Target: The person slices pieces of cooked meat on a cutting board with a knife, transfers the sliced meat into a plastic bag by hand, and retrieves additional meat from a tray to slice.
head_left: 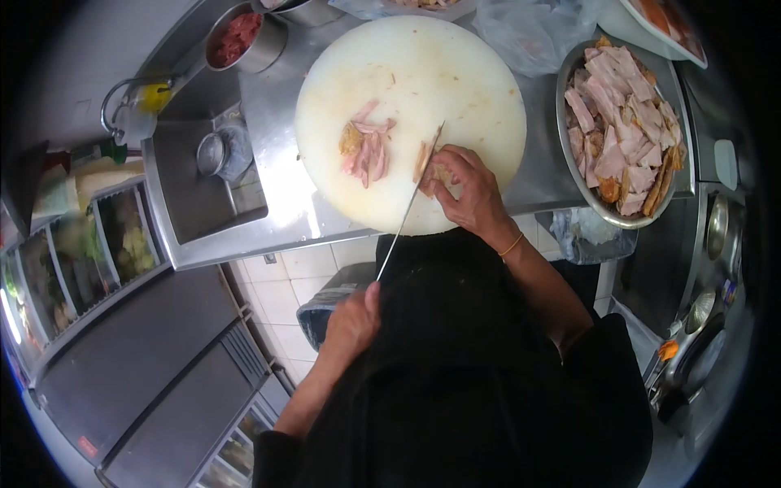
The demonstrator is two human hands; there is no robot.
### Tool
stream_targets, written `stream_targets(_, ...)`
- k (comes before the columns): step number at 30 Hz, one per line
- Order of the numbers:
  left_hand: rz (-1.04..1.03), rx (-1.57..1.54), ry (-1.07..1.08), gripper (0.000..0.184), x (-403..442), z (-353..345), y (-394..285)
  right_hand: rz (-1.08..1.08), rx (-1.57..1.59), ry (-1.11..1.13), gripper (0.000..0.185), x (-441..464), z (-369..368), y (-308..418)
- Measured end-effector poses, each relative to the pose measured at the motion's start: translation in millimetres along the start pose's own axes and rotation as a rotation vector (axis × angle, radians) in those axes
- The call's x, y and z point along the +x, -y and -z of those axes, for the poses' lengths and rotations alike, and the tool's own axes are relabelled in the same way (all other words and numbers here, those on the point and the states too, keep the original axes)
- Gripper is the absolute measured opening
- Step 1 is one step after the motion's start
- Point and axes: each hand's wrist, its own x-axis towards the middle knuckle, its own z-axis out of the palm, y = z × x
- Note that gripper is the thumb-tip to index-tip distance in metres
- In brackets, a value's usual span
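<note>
My left hand is closed round the handle of a long knife, just off the near edge of the round white cutting board. The blade slants up and away over the board. My right hand has its fingers curled onto a small piece of cooked meat, pressing it to the board. The blade runs along this meat's left side, and a thin strip lies against it. Farther left on the board rests a small heap of cut meat strips. My palm hides part of the held piece.
A metal platter heaped with cooked meat slices stands at right. Clear plastic bags lie behind the board. At left are a sink and a metal pot of raw red meat. A dark bin stands below the counter.
</note>
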Motion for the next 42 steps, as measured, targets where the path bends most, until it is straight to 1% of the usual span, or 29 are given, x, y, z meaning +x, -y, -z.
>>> stream_targets(3, 0.035, -0.109, 0.010, 0.061, 22.8, 7.4, -17.1, -0.038, 0.034, -0.006, 0.029, 2.3, 3.2, 6.7)
stream_targets(6, 0.064, -0.166, 0.028, 0.067, 20.1, 16.9, -12.8, -0.037, 0.024, -0.027, 0.029, 5.5, -1.9, 4.2)
stream_targets(9, 0.134, -0.206, 0.041, 0.071, 7.3, 29.5, -13.6, -0.016, -0.021, -0.070, 0.029, 2.9, -5.2, 0.3)
stream_targets(14, 0.148, -0.245, -0.012, 0.072, 1.8, 32.9, -1.7, 0.019, -0.040, -0.137, 0.032, 11.8, -6.6, 2.9)
stream_targets(18, 0.188, -0.257, -0.041, 0.072, -2.7, 33.2, 8.2, 0.127, -0.133, -0.113, 0.032, 21.2, -10.9, 1.1)
stream_targets(20, 0.173, -0.238, -0.059, 0.072, -7.2, 36.9, 6.8, 0.161, -0.158, -0.113, 0.031, 26.0, -16.7, 0.1)
stream_targets(24, 0.180, -0.260, -0.083, 0.074, -15.8, 37.7, 10.2, 0.104, -0.118, -0.099, 0.030, 30.8, -19.6, 1.6)
stream_targets(27, 0.268, -0.334, -0.079, 0.074, -17.6, 37.1, 13.2, 0.067, -0.079, -0.096, 0.029, 31.9, -11.4, 4.5)
stream_targets(30, 0.277, -0.315, -0.050, 0.075, -18.1, 42.5, 11.1, 0.044, -0.083, -0.065, 0.027, 28.4, 2.3, 2.9)
stream_targets(32, 0.213, -0.230, -0.016, 0.074, -17.1, 38.7, 10.9, -0.005, -0.078, -0.025, 0.024, 20.9, 10.1, 4.4)
stream_targets(35, 0.152, -0.152, 0.023, 0.070, -13.5, 31.2, 14.0, 0.025, -0.038, -0.027, 0.023, 9.6, 9.6, 0.9)
stream_targets(36, 0.134, -0.133, 0.035, 0.069, -11.4, 29.7, 14.4, -0.012, -0.015, -0.030, 0.022, 8.5, 9.0, 2.0)
stream_targets(38, 0.182, -0.125, -0.025, 0.068, -10.1, 29.1, 11.5, -0.088, 0.030, -0.037, 0.021, 7.1, 8.0, 5.5)
stream_targets(39, 0.204, -0.118, -0.054, 0.067, -10.3, 29.6, 10.3, -0.055, 0.022, -0.041, 0.021, 6.3, 8.8, 6.4)
stream_targets(41, 0.185, -0.138, -0.043, 0.067, -12.8, 33.3, 7.6, 0.011, 0.008, -0.050, 0.020, 6.4, 10.1, 6.3)
stream_targets(42, 0.179, -0.149, -0.038, 0.067, -15.1, 33.6, 7.8, 0.011, -0.021, -0.054, 0.021, 5.0, 8.8, 4.3)
